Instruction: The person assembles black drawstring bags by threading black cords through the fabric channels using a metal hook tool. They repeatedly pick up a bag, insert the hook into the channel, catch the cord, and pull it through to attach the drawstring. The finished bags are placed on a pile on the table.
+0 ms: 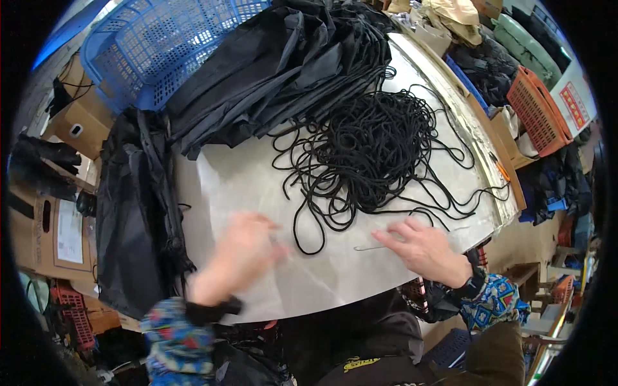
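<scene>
My right hand (428, 252) is closed over the right part of the white tabletop (235, 186). A thin metal rod with a bent tip, like a threading hook (365, 248), sticks out leftward from its fingers. My left hand (239, 256) hovers over the front left of the table, smeared by motion, so its fingers cannot be made out. Just beyond both hands lies a tangled heap of black cord (380, 151), with a loose loop reaching toward me between them. Behind the heap spreads a stack of black fabric pieces (270, 77).
More black fabric (135, 212) hangs over the table's left edge. A blue plastic basket (151, 93) stands at the back left, cardboard boxes (61, 241) beside it. To the right are an orange crate (537, 112) and an orange-handled tool (502, 171) at the table's edge.
</scene>
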The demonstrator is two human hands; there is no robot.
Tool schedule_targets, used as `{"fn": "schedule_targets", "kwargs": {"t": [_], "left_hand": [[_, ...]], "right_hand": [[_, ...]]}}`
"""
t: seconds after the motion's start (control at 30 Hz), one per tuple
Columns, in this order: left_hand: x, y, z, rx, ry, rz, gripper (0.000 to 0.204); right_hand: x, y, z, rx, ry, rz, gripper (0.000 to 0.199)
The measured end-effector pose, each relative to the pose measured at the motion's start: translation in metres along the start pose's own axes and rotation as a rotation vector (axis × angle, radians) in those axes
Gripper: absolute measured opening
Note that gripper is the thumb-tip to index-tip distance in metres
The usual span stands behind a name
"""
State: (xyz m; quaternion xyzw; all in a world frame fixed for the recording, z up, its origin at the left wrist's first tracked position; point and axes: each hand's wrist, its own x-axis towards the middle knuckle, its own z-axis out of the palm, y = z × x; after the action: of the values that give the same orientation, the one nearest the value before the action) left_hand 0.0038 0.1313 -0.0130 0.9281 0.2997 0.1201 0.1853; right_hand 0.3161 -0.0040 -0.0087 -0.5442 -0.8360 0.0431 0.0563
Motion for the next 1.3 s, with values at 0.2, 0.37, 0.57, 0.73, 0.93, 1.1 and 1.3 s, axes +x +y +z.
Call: {"fn": "schedule_targets", "kwargs": {"t": [0.2, 0.37, 0.57, 0.73, 0.93, 1.1, 1.3], "left_hand": [[-0.003, 0.090, 0.068, -0.338, -0.073, 0.201, 0.022], [-0.029, 0.130, -0.006, -1.146, 0.104, -0.361, 0.010], [0.027, 0.168, 0.029, -1.018, -0.005, -0.297, 0.012], [0.037, 0.185, 0.041, -1.202, 0.004, -0.400, 0.013], [-0.041, 0.132, -0.016, -1.173, -0.096, -0.383, 0.021], [-0.082, 0.110, -0.029, -1.683, 0.703, 0.163, 0.021], [-0.134, 0.102, -0.036, -1.302, 0.732, -0.233, 0.017]], "right_hand": [[0.013, 0.033, 0.022, -0.135, 0.188, 0.024, 0.043], [-0.036, 0.091, -0.012, -0.136, 0.229, 0.282, 0.034], [-0.055, 0.024, -0.062, 0.788, 0.156, 0.164, 0.032], [-0.063, 0.006, -0.063, 0.927, 0.122, 0.129, 0.023], [-0.079, 0.025, -0.064, 0.868, 0.250, 0.285, 0.010], [-0.067, 0.043, -0.048, 0.588, 0.483, 0.346, 0.015], [-0.072, 0.032, -0.055, 0.072, 0.415, 0.350, 0.021]]}}
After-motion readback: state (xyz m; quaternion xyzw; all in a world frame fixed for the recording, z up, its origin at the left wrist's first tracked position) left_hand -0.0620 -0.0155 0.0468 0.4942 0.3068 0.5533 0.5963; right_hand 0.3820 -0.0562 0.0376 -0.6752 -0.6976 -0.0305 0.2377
